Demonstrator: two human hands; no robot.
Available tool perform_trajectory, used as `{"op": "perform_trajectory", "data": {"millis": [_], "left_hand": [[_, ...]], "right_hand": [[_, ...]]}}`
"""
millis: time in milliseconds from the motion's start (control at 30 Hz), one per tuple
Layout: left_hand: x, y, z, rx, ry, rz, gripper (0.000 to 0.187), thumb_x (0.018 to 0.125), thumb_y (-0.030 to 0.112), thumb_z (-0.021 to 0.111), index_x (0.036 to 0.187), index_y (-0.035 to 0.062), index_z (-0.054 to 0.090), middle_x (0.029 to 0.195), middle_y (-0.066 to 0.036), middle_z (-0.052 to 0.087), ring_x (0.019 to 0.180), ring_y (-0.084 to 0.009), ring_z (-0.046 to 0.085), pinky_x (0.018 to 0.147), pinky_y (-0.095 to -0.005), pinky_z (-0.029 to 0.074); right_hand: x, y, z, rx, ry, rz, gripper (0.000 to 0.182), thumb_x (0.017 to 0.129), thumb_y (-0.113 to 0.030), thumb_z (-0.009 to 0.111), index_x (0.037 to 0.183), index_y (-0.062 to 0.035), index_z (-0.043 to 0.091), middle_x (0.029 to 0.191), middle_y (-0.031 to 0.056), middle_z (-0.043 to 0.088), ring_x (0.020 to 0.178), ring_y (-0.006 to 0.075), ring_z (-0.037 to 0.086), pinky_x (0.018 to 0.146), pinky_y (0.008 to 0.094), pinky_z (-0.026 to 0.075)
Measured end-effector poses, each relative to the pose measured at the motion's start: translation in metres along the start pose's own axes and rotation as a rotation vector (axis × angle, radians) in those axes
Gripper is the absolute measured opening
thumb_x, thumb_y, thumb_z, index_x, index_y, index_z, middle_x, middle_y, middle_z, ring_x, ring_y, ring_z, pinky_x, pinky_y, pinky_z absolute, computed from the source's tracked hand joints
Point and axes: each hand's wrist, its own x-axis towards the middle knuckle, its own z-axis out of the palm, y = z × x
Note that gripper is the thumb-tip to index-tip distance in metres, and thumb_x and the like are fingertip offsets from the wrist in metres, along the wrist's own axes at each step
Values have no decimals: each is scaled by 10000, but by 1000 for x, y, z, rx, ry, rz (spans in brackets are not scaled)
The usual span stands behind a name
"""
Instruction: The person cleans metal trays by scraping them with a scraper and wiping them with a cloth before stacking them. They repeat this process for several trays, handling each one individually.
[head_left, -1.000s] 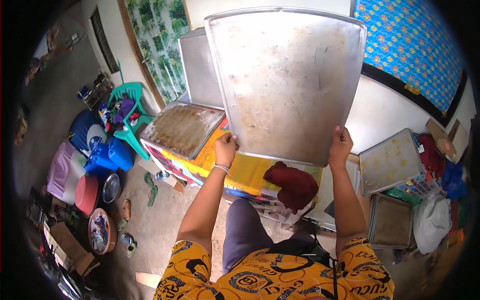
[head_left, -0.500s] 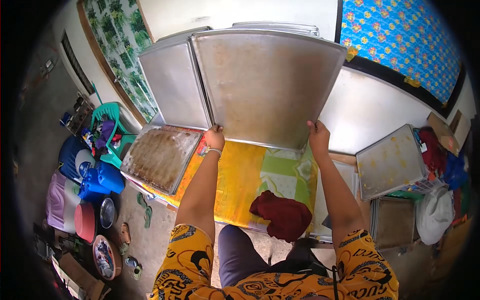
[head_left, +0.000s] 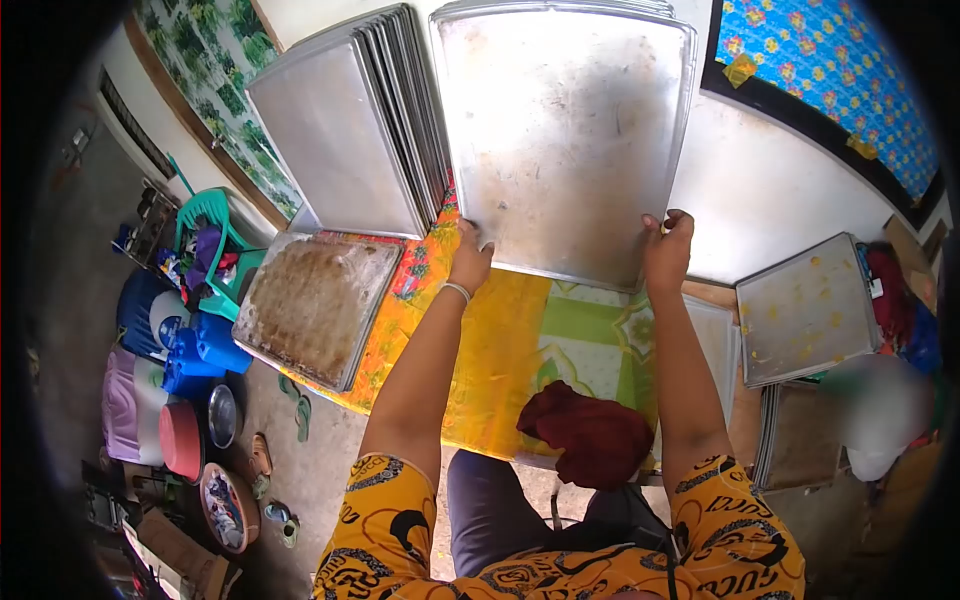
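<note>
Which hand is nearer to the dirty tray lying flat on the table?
Left. The left hand grips the held tray's lower edge just right of the dirty tray; the right hand grips the same edge farther away.

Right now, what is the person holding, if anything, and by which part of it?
A large metal baking tray, held upright by its bottom edge: the left hand grips near the lower left corner, the right hand near the lower right corner.

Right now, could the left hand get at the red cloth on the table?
Probably not yet: the left hand grips the held tray. Otherwise the path to the red cloth looks open.
</note>
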Motion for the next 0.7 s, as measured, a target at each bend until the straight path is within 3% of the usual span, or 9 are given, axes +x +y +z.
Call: {"op": "perform_trajectory", "data": {"millis": [33, 67, 200, 333, 400, 467, 533, 633, 700], "left_hand": [[-1, -2, 5, 54, 32, 43, 784, 864, 127, 547, 1422, -67, 32, 1442, -321, 209, 1252, -399, 411, 1017, -372, 355], [-6, 22, -12, -29, -95, -80, 797, 866, 163, 563, 1419, -77, 42, 1452, -333, 152, 1341, -382, 277, 1071, -340, 279], [-3, 7, -19, -201, -168, -66, 831, 868, 225, 586, 1423, -75, 45, 1482, -291, 127, 1397, -333, 152, 1117, -313, 187], [-35, 20, -9, -118, -64, -182, 782, 877, 224, 575, 1428, -63, 100, 1485, -257, 176, 1391, -335, 180, 1120, -345, 192], [-71, 42, -21, -243, -40, -151, 718, 880, 229, 575, 1413, -62, 193, 1448, -277, 256, 1353, -369, 266, 1098, -365, 244], [-108, 45, -32, -96, 13, -57, 543, 891, 213, 563, 1336, -38, 378, 1404, -281, 338, 1307, -383, 345, 1071, -354, 289], [-152, 49, -44, -98, 121, 26, 430, 908, 165, 548, 1292, -5, 460, 1255, -236, 532, 1185, -325, 511, 961, -343, 412], [-215, 49, -47, -2, 74, -132, 416, 910, 164, 525, 1291, 10, 460, 1358, -244, 414, 1284, -357, 379, 1026, -458, 313], [-250, 74, -42, 319, 58, -116, 436, 914, 186, 508, 1314, 29, 436, 1429, -254, 297, 1348, -387, 251, 1056, -543, 211]], "right_hand": [[-1, 6, 3, 54, 16, 8, 312, 860, -264, 629, 994, -26, 479, 951, 170, 585, 847, 384, 581, 718, 440, 450], [-4, 5, 4, 33, -45, 93, 298, 878, -242, 607, 1010, -9, 475, 905, 201, 616, 828, 387, 591, 721, 430, 448], [-4, 4, -3, 48, -144, 82, 282, 898, -225, 569, 1023, 9, 474, 877, 222, 626, 822, 403, 596, 728, 442, 451], [-9, 22, -10, -43, -297, 26, 377, 881, -220, 587, 1147, 20, 471, 975, 224, 612, 918, 390, 589, 786, 458, 446], [-24, 50, -12, -86, -241, -67, 411, 871, -216, 596, 1186, 17, 471, 1040, 219, 598, 941, 383, 586, 815, 452, 450], [-44, 73, -34, -95, -255, -79, 461, 859, -210, 612, 1251, -16, 468, 1134, 210, 567, 954, 369, 588, 840, 428, 465], [-62, 96, -70, -90, -289, 48, 391, 857, -211, 614, 1182, -15, 521, 1051, 211, 599, 920, 352, 604, 811, 416, 476], [-94, 146, -152, -187, -354, 399, 275, 849, -236, 620, 1013, -15, 613, 829, 204, 639, 819, 320, 634, 746, 401, 498], [-126, 217, -199, -493, -329, 409, 298, 815, -290, 647, 918, -11, 636, 737, 206, 636, 781, 310, 646, 735, 411, 500]]}}
